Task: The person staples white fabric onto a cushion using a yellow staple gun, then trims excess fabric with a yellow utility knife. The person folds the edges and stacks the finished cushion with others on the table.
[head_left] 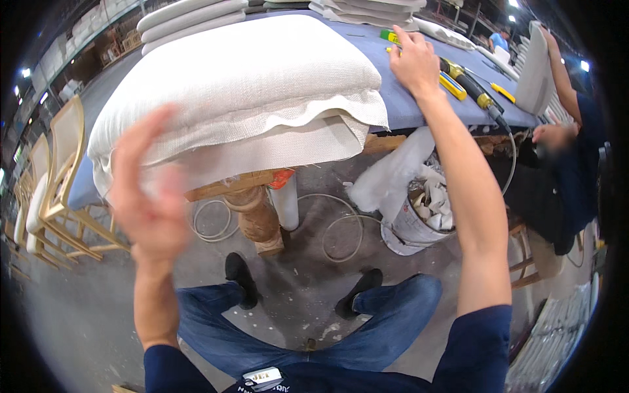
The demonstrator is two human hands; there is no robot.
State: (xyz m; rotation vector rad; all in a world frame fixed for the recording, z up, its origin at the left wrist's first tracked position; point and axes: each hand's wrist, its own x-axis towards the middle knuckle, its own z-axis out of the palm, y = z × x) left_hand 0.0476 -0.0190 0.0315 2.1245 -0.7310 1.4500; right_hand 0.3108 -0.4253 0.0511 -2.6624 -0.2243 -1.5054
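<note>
The person is wearing a dark navy short-sleeved shirt, blue jeans and black shoes, leaving both forearms bare down to the left hand (149, 196) and right hand (414, 62)

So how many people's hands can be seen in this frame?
3. The wearer's left hand is raised, blurred, before the cushion. The right hand rests on the blue table. A co-worker's hand grips a seat pad at right; their other hand may be hidden.

1. Left hand (149, 196) raised, motion-blurred, fingers look spread, just in front of the cream cushion (242, 92).
2. Right hand (414, 62) flat on the blue tabletop (406, 108), beside the yellow-black pneumatic tool (468, 82).
3. White bucket (413, 226) stuffed with fabric scraps below.
</note>
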